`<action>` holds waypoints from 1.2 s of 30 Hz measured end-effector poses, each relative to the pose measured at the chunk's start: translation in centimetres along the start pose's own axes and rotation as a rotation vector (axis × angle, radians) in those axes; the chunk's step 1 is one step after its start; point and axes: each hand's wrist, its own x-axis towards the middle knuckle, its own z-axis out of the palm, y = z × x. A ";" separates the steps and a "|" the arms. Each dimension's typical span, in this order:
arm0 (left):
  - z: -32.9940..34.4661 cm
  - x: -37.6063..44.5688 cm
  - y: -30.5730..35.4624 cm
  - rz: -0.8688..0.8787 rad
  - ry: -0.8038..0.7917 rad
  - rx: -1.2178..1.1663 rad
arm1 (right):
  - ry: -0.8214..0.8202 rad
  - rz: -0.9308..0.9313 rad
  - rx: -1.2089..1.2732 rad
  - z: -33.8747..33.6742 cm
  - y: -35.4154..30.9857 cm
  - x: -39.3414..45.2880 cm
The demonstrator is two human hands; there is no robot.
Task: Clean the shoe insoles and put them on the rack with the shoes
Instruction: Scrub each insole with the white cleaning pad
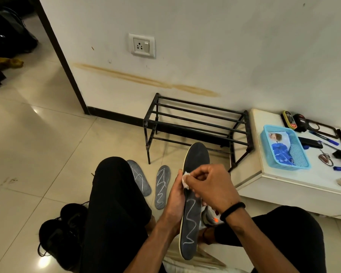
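**Wiping a chalk-marked insole, two more on the floor**

Right hand (209, 186) pinches a small white cloth (186, 179) between curled fingers and thumb, pressed onto the dark insole (193, 209) about a third of the way down from its far tip. Black band on that wrist. Left hand (175, 196) grips the insole's left edge from beneath, fingers wrapped round the side; fingertips are mostly hidden behind the insole, so exact finger placement is hard to tell. Insole is held tilted, toe end pointing far, heel end near, over the person's lap. White zigzag line runs over its near half; the far half looks plain dark.

Left of the held insole, two grey insoles lie flat on the tiled floor: one (161, 186) just left of the left hand, the other (140, 178) further left, partly behind the person's left knee (114, 194). Both carry white scribbles. They sit near each other, not touching.

A black shoe (61, 231) rests on the floor at near left, beside the left leg. A light-coloured shoe (209, 218) with an orange spot shows just under the right wrist, mostly covered.

Black metal rack (197, 125) stands against the far wall, beyond the insoles. To its right, a low white table (264, 174) holds a blue basket (283, 148), pens and small items. Wall socket (142, 45) above the rack.
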 end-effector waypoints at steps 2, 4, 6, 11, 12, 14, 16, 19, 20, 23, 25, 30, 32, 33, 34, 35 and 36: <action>0.4 0.2 -0.1 0.028 0.015 -0.001 | 0.136 -0.062 -0.038 0.4 -0.5 1.0; 0.5 0.2 -0.1 0.056 0.009 -0.005 | 0.218 -0.088 -0.065 0.5 -1.1 2.3; 0.3 0.5 -0.1 0.061 -0.010 0.006 | 0.225 -0.083 -0.005 0.5 -1.4 3.2; -0.5 0.2 0.5 0.077 0.017 0.063 | 0.049 -0.053 -0.038 1.0 -0.8 1.0; -0.8 -0.1 0.5 0.074 0.015 0.080 | 0.010 -0.045 -0.040 1.2 -0.5 0.1; -1.2 -0.4 0.7 0.035 0.041 0.084 | -0.043 -0.046 -0.046 1.5 0.4 -1.8; -1.2 -0.5 0.9 -0.016 0.030 0.071 | -0.058 -0.067 -0.051 1.8 1.3 -3.1; -0.8 -0.5 0.9 -0.061 0.056 -0.017 | -0.047 -0.092 -0.058 2.1 2.1 -4.1; -0.8 -0.4 0.8 -0.071 0.074 -0.057 | -0.023 -0.126 -0.100 2.4 2.1 -4.2; -0.9 -0.6 0.3 -0.096 0.079 -0.127 | 0.081 -0.219 -0.227 3.0 2.0 -3.7; -0.6 -0.8 0.2 -0.088 0.080 -0.130 | 0.167 -0.237 -0.267 2.9 2.0 -2.4; -0.6 -0.7 0.1 -0.028 0.087 -0.082 | 0.257 -0.229 -0.408 2.7 1.9 -0.3; -0.9 -0.7 0.3 -0.040 0.110 -0.056 | 0.207 -0.220 -0.404 3.1 1.9 -0.8; -1.3 -0.6 0.3 -0.048 0.121 -0.070 | 0.160 -0.223 -0.382 3.4 2.0 -1.4; -1.5 -0.5 0.4 -0.052 0.121 -0.085 | 0.119 -0.237 -0.357 3.6 2.1 -2.0; -1.7 -0.3 0.3 -0.052 0.118 -0.102 | 0.093 -0.256 -0.326 3.7 2.1 -2.6; -1.9 -0.1 0.3 -0.052 0.113 -0.120 | 0.080 -0.274 -0.293 3.8 2.2 -3.1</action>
